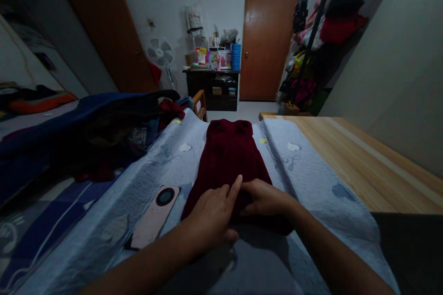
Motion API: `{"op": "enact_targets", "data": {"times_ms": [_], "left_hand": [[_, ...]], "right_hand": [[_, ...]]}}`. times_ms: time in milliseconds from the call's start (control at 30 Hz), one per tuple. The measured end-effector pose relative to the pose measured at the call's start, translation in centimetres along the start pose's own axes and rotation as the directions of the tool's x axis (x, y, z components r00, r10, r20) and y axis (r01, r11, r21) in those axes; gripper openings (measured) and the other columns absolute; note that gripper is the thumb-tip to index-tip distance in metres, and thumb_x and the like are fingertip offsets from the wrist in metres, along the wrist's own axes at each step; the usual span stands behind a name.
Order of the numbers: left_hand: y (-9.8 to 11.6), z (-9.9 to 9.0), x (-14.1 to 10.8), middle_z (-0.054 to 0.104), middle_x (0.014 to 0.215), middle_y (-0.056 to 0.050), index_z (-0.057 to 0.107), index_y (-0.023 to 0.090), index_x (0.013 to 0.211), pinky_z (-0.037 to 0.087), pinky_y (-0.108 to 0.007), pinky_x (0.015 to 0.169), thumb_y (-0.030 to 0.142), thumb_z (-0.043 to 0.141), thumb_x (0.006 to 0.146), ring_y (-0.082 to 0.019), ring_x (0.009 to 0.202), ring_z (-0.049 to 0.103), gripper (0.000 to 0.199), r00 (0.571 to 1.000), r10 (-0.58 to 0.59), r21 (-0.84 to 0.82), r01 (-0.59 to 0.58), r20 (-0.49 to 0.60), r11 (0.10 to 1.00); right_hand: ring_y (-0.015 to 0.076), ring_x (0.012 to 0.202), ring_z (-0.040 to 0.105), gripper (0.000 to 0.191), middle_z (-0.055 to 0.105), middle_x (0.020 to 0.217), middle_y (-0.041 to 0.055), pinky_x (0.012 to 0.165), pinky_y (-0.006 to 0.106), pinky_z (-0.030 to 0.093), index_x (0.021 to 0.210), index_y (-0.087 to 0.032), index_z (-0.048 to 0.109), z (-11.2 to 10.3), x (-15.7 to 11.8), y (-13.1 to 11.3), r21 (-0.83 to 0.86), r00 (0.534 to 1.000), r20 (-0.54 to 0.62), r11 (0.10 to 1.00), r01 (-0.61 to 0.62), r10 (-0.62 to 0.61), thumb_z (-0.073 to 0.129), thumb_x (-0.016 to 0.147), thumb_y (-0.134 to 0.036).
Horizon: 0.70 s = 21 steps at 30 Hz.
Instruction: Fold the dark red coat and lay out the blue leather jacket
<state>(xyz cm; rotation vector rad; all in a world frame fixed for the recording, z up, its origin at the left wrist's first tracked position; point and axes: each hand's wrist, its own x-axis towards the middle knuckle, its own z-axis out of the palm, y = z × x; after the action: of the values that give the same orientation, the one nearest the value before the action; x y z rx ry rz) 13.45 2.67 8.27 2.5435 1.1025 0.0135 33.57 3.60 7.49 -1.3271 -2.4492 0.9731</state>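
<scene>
- The left hand (pixel 212 214) rests palm down over the near part of a dark red cloth (pixel 230 154). Its forefinger reaches forward, the thumb stands apart from the rest, and the other fingers lie close together, partly bent.
- The right hand (pixel 268 199) is on the same cloth, coming in from the right. Its fingers are bent together toward the left forefinger, their tips very near it, and the thumb is tucked below them. Whether they pinch a bit of cloth, I cannot tell.
- The cloth lies lengthwise in front of the person, in the middle of a pale blue sheet (pixel 313 179) with a cloud pattern. It is wider at the near end and narrower at the far end.
- A pink phone (pixel 154 221) with a round black camera ring lies on the sheet, left of the cloth and just beside the left forearm.
- To the left is a dark heap of clothes (pixel 114 115) on blue bedding (pixel 74 207).
- To the right, a bare wooden board (pixel 374 161) shows beyond the edge of the sheet.
- Past the sheet stands part of a wooden chair (pixel 203 101).
- Farther back are a white fan (pixel 161 53), a dark cabinet (pixel 212 92) topped with boxes and a blue container (pixel 236 57), and a brown door (pixel 270 37).
- Bags (pixel 341 25) and clothing hang at the far right.
</scene>
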Motion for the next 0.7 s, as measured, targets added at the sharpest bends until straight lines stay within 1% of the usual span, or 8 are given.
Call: {"op": "enact_targets", "data": {"times_ms": [100,200,267,333,433,500,600,700], "left_hand": [[1.0,1.9,0.8,0.054,0.124,-0.014,-0.001,0.023,0.151,0.041,-0.044,0.093,0.03,0.077,0.067,-0.031,0.109,0.055,0.115,0.991,-0.015,0.142,0.034,-0.132,0.989],[-0.2,3.1,2.0,0.055,0.122,-0.012,0.001,0.022,0.15,0.043,-0.041,0.093,0.031,0.076,0.069,-0.029,0.109,0.054,0.111,0.979,0.025,0.056,-0.014,-0.202,0.998],[-1.5,3.4,2.6,0.053,0.128,-0.013,0.013,0.02,0.148,0.042,-0.039,0.095,0.035,0.077,0.069,-0.028,0.114,0.052,0.103,0.973,0.016,-0.054,-0.029,-0.229,0.998],[-2.6,3.2,3.0,0.055,0.127,-0.011,0.034,0.021,0.14,0.042,-0.037,0.095,0.038,0.078,0.068,-0.027,0.114,0.053,0.085,0.975,0.021,-0.131,-0.051,-0.219,0.99],[-3.3,2.4,3.1,0.061,0.108,-0.004,0.055,0.023,0.118,0.045,-0.032,0.086,0.038,0.077,0.069,-0.023,0.099,0.059,0.056,0.986,0.064,-0.162,-0.089,-0.157,0.983],[-3.2,1.7,2.9,0.061,0.099,-0.002,0.059,0.023,0.109,0.045,-0.03,0.081,0.037,0.075,0.07,-0.021,0.093,0.059,0.044,0.99,0.084,-0.154,-0.101,-0.115,0.983],[-2.1,1.0,2.6,0.059,0.101,-0.003,0.06,0.021,0.098,0.045,-0.03,0.081,0.036,0.074,0.07,-0.022,0.095,0.056,0.034,0.992,0.081,-0.062,-0.087,-0.1,0.994],[-0.6,1.2,2.3,0.056,0.115,-0.007,0.056,0.021,0.109,0.044,-0.036,0.087,0.033,0.074,0.069,-0.026,0.104,0.054,0.046,0.986,0.095,0.066,-0.087,-0.135,0.994]], "right_hand": [[0.0148,0.073,0.059,0.039,0.069,0.087,0.0014,0.065,0.023,0.043,0.105,-0.013,0.067,-0.1,0.9,1.6,0.066,0.999,0.034,0.998,-0.006,0.004,0.075,0.07,-0.029],[0.0176,0.081,0.06,0.048,0.068,0.096,0.0048,0.072,0.026,0.046,0.112,-0.011,0.064,-0.2,1.4,2.7,0.077,0.998,0.058,0.997,-0.02,0.015,0.074,0.07,-0.032],[0.0206,0.094,0.061,0.058,0.066,0.11,0.0088,0.083,0.03,0.046,0.121,-0.01,0.058,-0.5,1.2,2.9,0.087,0.997,0.069,0.996,-0.022,0.016,0.073,0.07,-0.032],[0.022,0.102,0.059,0.062,0.062,0.119,0.0102,0.089,0.032,0.045,0.127,-0.012,0.054,-1.0,0.4,2.7,0.082,0.995,0.094,0.996,-0.039,0.032,0.072,0.07,-0.03],[0.0228,0.105,0.058,0.068,0.06,0.122,0.0096,0.091,0.034,0.044,0.133,-0.016,0.047,-1.9,-1.7,2.4,0.042,0.988,0.117,0.994,-0.102,0.097,0.069,0.069,-0.027],[0.0227,0.104,0.058,0.068,0.061,0.12,0.0092,0.091,0.034,0.045,0.133,-0.016,0.046,-2.2,-3.1,2.6,0.05,0.985,0.104,0.988,-0.145,0.14,0.067,0.069,-0.026],[0.0201,0.095,0.06,0.051,0.064,0.108,0.0054,0.082,0.03,0.047,0.121,-0.016,0.054,-2.0,-4.3,3.3,0.17,0.989,0.085,0.976,-0.134,0.121,0.061,0.071,-0.022],[0.0179,0.088,0.06,0.041,0.065,0.099,0.0022,0.076,0.027,0.047,0.112,-0.016,0.059,-1.4,-4.1,3.7,0.302,0.994,0.086,0.95,-0.084,0.06,0.056,0.071,-0.017]]}}
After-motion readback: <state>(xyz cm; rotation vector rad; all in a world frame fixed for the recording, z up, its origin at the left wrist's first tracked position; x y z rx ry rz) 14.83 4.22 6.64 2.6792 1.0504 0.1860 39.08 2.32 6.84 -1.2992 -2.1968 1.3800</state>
